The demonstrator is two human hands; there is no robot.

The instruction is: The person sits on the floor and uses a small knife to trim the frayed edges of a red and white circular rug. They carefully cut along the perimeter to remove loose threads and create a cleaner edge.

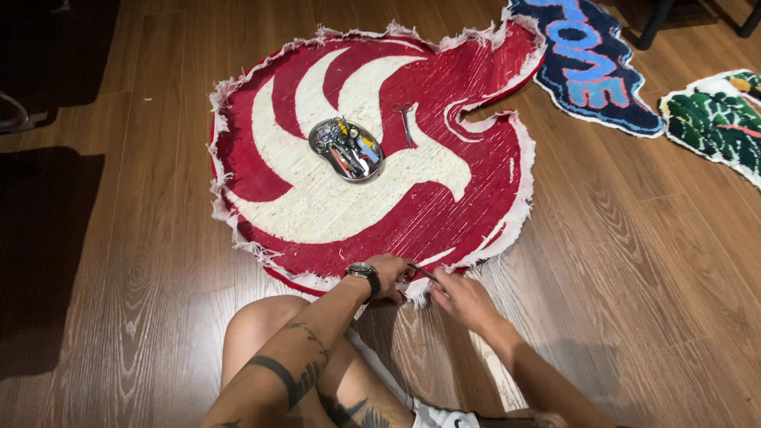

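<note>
Pinching rug (pixel 372 198) edge, left hand (pixel 390 276) grip; right hand (pixel 462 299) grips scissors (pixel 423 273), blades mostly hidden.

Brown wood-plank floor (pixel 650 238) fills the room, with soft sheen from overhead light. A dark mat (pixel 47 238) lies at the left edge. Two other rugs, one blue (pixel 590 67) and one green (pixel 713 119), lie at upper right near dark furniture legs (pixel 658 20)

A metal tray (pixel 346 149) and scissors (pixel 404 120) lie on the rug (pixel 317 214), two other rugs (pixel 590 63) to its right.
</note>
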